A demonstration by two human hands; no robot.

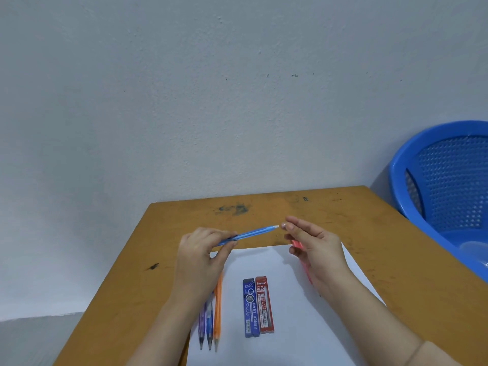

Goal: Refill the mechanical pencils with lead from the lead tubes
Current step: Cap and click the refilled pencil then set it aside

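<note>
Left grip [200,249] pinches the light blue mechanical pencil [253,231] near its tip end, thumb under and fingers curled over. The barrel is up off the desk [169,233], slanting up to the right, white cap end aimed at the right grip [314,247]. That one has its upper fingertips stretched out just beside the cap; touching or just short, I cannot tell. Its lower fingers curl, and a pink pencil [298,244] runs behind the palm; held or lying loose, I cannot tell either. The count is five pencils. Three lie side by side on the white sheet of paper [290,344] under the left wrist: purple pencil [202,323], blue pencil [210,323], orange pencil [217,299], tips toward the near edge. Two lead tubes, blue lead tube [250,307] and red lead tube [264,305], lie touching mid-sheet between the forearms. There is bare paper around them and bare wood up to the far edge at the wall [237,101]. A blue plastic basket [406,165] sits off the right edge with something pale in its bottom that I cannot make out.
</note>
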